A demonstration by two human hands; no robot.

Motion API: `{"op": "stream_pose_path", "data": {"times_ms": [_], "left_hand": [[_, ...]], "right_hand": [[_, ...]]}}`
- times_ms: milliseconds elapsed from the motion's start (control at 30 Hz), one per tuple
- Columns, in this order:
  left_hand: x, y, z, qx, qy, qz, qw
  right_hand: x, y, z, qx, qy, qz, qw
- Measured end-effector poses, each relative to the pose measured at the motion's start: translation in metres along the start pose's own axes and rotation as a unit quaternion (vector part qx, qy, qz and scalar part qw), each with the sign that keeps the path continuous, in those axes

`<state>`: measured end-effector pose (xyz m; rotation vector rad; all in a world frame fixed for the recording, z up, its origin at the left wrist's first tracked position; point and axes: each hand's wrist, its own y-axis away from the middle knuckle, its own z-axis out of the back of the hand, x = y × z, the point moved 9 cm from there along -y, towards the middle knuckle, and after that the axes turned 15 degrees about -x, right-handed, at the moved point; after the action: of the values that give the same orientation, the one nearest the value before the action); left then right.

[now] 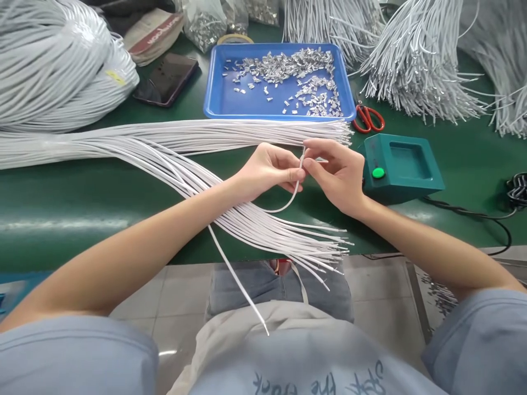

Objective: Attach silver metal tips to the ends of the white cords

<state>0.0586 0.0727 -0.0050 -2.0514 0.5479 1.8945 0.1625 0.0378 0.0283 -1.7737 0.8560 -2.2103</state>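
Note:
My left hand (pixel 269 171) pinches one white wire (pixel 295 192) near its end, thumb against fingers. The wire curves up out of the nearer bundle of white wires (pixel 263 225), which passes under my left forearm. Close against it, my right hand (pixel 335 170) has thumb and forefinger together at the wire's tip; a small pale piece shows by its fingers, too small to name. Behind both hands lies a straight bundle of white wires (pixel 230 133), its ends to the right. One loose wire (pixel 239 282) hangs over the table's front edge.
A blue tray (pixel 211 88) holds small metal terminals (pixel 284 66). Red-handled scissors (pixel 368 119) and a green box with a bright green button (pixel 405 164) lie to the right. A phone (pixel 167 79), a grey wire coil (pixel 69 60) and hanging wire bundles (pixel 424 60) stand behind.

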Motion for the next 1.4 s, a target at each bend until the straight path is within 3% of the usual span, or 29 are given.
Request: {"op": "stream_pose_path", "data": {"times_ms": [200,467,667,1033,1267,1400], "left_hand": [[-0.002,0.0,-0.001,0.008,0.013,-0.01,1.0],[-0.001,-0.001,0.001,-0.011,-0.013,-0.012,1.0],[-0.001,0.0,0.0,-0.006,-0.021,-0.018,1.0],[-0.003,-0.001,0.0,-0.017,-0.035,-0.033,0.999],[-0.005,0.0,0.0,-0.023,-0.025,-0.043,0.998],[-0.006,-0.002,0.003,-0.034,-0.004,-0.044,0.998]], "right_hand": [[0.005,-0.002,0.006,-0.037,-0.009,-0.019,0.999],[-0.009,-0.005,0.002,-0.003,-0.049,-0.104,0.993],[-0.012,-0.005,-0.003,0.048,-0.051,-0.094,0.993],[-0.022,-0.005,0.0,0.032,-0.034,-0.105,0.993],[-0.006,-0.006,0.003,0.004,-0.021,-0.029,0.999],[-0.013,-0.007,0.006,-0.011,-0.024,-0.035,0.999]]}}
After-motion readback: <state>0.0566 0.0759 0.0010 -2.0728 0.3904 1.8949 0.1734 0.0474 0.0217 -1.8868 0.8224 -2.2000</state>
